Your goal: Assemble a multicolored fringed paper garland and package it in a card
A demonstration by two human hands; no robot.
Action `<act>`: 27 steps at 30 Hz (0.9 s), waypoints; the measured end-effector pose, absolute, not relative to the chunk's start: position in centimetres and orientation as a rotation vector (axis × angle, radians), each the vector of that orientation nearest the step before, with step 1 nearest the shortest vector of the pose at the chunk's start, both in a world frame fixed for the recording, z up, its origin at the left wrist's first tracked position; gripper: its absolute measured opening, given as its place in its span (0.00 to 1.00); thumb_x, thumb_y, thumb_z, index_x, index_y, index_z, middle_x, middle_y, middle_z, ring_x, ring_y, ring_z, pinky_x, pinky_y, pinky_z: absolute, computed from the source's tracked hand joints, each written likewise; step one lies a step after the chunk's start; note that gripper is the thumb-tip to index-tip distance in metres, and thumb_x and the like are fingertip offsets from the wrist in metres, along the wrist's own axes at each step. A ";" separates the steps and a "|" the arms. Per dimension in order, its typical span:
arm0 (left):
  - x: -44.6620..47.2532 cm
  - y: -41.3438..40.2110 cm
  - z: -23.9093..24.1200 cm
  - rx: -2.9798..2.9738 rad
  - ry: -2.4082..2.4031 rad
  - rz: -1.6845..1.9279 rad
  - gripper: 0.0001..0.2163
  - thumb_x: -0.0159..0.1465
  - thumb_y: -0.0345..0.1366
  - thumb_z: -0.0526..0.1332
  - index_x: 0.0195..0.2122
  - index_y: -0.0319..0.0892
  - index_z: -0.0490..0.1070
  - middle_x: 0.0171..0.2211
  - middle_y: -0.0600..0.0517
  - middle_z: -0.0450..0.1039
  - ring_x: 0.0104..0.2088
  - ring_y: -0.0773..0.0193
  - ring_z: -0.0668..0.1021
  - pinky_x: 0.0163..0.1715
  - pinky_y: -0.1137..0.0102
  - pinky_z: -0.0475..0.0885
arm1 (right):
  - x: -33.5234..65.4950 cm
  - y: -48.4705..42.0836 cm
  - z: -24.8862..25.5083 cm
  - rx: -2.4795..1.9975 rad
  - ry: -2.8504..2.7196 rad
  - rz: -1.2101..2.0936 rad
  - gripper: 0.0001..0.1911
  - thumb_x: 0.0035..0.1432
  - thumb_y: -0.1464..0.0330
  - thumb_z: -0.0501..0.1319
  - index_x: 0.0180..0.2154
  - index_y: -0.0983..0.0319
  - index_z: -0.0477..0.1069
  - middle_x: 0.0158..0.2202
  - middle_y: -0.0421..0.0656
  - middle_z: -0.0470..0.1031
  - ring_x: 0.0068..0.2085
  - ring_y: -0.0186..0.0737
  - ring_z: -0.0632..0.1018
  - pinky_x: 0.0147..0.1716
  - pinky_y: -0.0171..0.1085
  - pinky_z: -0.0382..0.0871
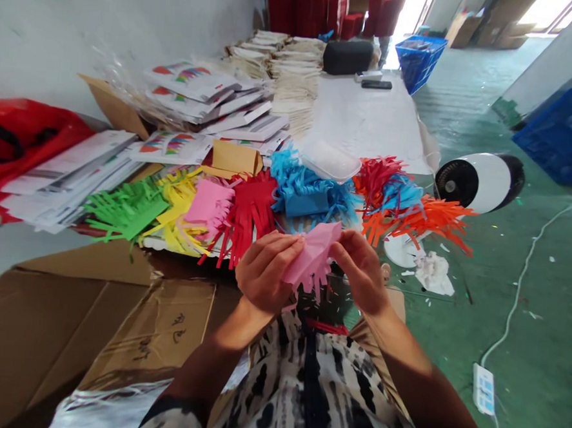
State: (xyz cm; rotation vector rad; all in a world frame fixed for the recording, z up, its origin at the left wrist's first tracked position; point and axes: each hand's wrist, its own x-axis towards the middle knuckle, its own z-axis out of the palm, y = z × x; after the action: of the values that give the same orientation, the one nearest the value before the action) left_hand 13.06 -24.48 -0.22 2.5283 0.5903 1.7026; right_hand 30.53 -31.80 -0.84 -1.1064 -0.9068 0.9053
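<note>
This is a small packing or craft workshop in a warehouse-like room rather than a home. A long white worktop (364, 115) carries heaps of fringed cut paper in green (124, 210), yellow (180, 201), red (250, 212), blue (301, 192) and orange (431, 219), beside piles of printed packets in clear sleeves (197, 89) and stacks of cream paper (294, 72). Around it lie flattened cardboard boxes (66, 330), blue plastic crates (562, 134), stacked red cartons (303, 8) at the far wall, a green painted floor (542, 307) strewn with paper scraps, and a small fan (479, 182).
</note>
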 end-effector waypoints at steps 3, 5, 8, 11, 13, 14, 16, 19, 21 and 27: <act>12.3 -23.9 -0.2 2.523 0.562 1.605 0.13 0.71 0.40 0.62 0.53 0.46 0.81 0.45 0.45 0.85 0.49 0.53 0.84 0.55 0.54 0.78 | 31.2 -32.1 -0.8 -1.094 -0.888 1.008 0.16 0.64 0.54 0.70 0.35 0.58 0.73 0.30 0.37 0.72 0.31 0.34 0.72 0.32 0.34 0.68; 11.2 -23.1 0.4 2.398 0.505 1.348 0.13 0.70 0.45 0.62 0.51 0.48 0.82 0.46 0.47 0.85 0.51 0.52 0.83 0.57 0.52 0.77 | 32.3 -32.7 -0.4 -1.097 -0.900 1.065 0.16 0.62 0.54 0.71 0.34 0.59 0.74 0.30 0.38 0.71 0.31 0.34 0.71 0.30 0.34 0.65; 9.7 -21.5 1.7 1.917 0.314 0.883 0.29 0.68 0.60 0.60 0.64 0.51 0.74 0.61 0.43 0.78 0.64 0.45 0.77 0.62 0.48 0.74 | 34.0 -33.8 0.4 -1.091 -1.025 1.221 0.15 0.60 0.55 0.72 0.36 0.59 0.76 0.36 0.41 0.74 0.35 0.37 0.73 0.32 0.35 0.66; 10.2 -20.4 2.1 1.562 0.195 0.632 0.38 0.65 0.65 0.61 0.72 0.54 0.64 0.70 0.43 0.67 0.72 0.43 0.68 0.67 0.48 0.68 | 34.4 -34.6 1.1 -1.093 -1.099 1.386 0.16 0.58 0.54 0.73 0.40 0.58 0.78 0.36 0.40 0.74 0.35 0.38 0.73 0.32 0.35 0.68; 11.4 -20.3 1.6 1.500 0.188 0.428 0.37 0.62 0.63 0.67 0.69 0.52 0.68 0.66 0.42 0.72 0.67 0.44 0.73 0.64 0.53 0.71 | 34.3 -34.8 1.4 -1.110 -1.128 1.461 0.18 0.59 0.53 0.73 0.41 0.58 0.78 0.34 0.39 0.73 0.33 0.37 0.72 0.31 0.34 0.67; 12.1 -20.3 1.3 1.477 0.205 0.305 0.36 0.60 0.61 0.70 0.65 0.49 0.72 0.60 0.42 0.76 0.61 0.45 0.78 0.58 0.56 0.75 | 34.2 -34.8 1.7 -1.124 -1.153 1.477 0.18 0.59 0.52 0.72 0.42 0.58 0.77 0.33 0.39 0.72 0.32 0.36 0.71 0.30 0.34 0.67; 13.1 -20.4 0.6 1.417 0.269 0.067 0.30 0.56 0.57 0.75 0.52 0.42 0.78 0.44 0.46 0.81 0.43 0.54 0.83 0.42 0.65 0.79 | 34.5 -35.0 2.1 -1.177 -1.228 1.457 0.18 0.61 0.51 0.70 0.40 0.58 0.75 0.32 0.38 0.70 0.31 0.35 0.69 0.29 0.34 0.65; 13.1 -20.0 0.6 1.356 0.409 -0.099 0.23 0.53 0.52 0.78 0.32 0.39 0.71 0.25 0.57 0.69 0.23 0.70 0.73 0.23 0.75 0.69 | 35.7 -35.3 2.8 -1.288 -1.342 1.358 0.19 0.65 0.52 0.67 0.34 0.60 0.71 0.29 0.38 0.67 0.30 0.34 0.67 0.27 0.32 0.62; 12.4 -19.0 1.5 1.402 0.486 -0.081 0.23 0.52 0.50 0.78 0.30 0.40 0.68 0.24 0.59 0.65 0.21 0.73 0.69 0.20 0.77 0.65 | 36.8 -35.5 2.9 -1.344 -1.359 1.360 0.19 0.67 0.53 0.66 0.34 0.60 0.70 0.28 0.37 0.68 0.27 0.32 0.67 0.24 0.31 0.61; 11.3 -14.9 4.6 1.993 0.684 0.285 0.26 0.56 0.49 0.76 0.50 0.41 0.75 0.37 0.52 0.74 0.34 0.64 0.78 0.33 0.70 0.76 | 39.8 -33.2 1.3 -1.485 -1.224 1.334 0.19 0.61 0.52 0.71 0.41 0.60 0.72 0.28 0.36 0.75 0.19 0.27 0.63 0.16 0.30 0.55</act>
State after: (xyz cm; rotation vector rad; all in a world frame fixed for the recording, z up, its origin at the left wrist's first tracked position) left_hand 11.32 -14.85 4.64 1.9930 0.6841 0.2848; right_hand 39.78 -33.19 1.30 -1.4854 -1.2242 1.3339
